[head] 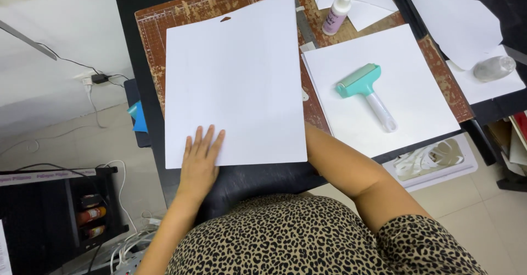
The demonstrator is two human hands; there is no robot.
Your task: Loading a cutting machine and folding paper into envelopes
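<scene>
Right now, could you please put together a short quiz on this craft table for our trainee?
1. True or false: the left hand lies flat on the large white sheet.
2. Which tool rests on the smaller white sheet? A) scissors B) teal roller C) stapler
3. What stands upright near the table's far edge, beyond the roller?

Key:
1. True.
2. B.
3. A glue bottle with a white nozzle. The right hand is hidden under the large sheet.
</scene>
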